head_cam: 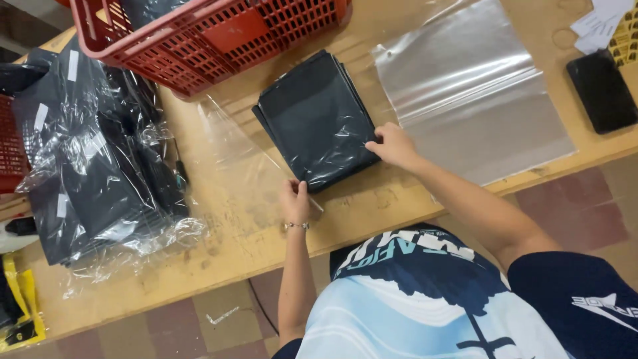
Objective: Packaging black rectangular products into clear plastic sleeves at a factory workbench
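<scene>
Head view: near the wooden desk's (219, 246) front edge, the left hand (294, 201) and right hand (393, 144) pinch the folded black cloth in its clear plastic bag (318, 119). The slippery bag could slide out and crease.

Both bare arms reach forward from the near edge, elbows bent. The left hand (294, 199), a thin bracelet at its wrist, pinches with fingers curled, knuckles up. Farther right, the right hand (393, 145) closes its grip, fingertips drawn together, forearm angled leftward.
</scene>
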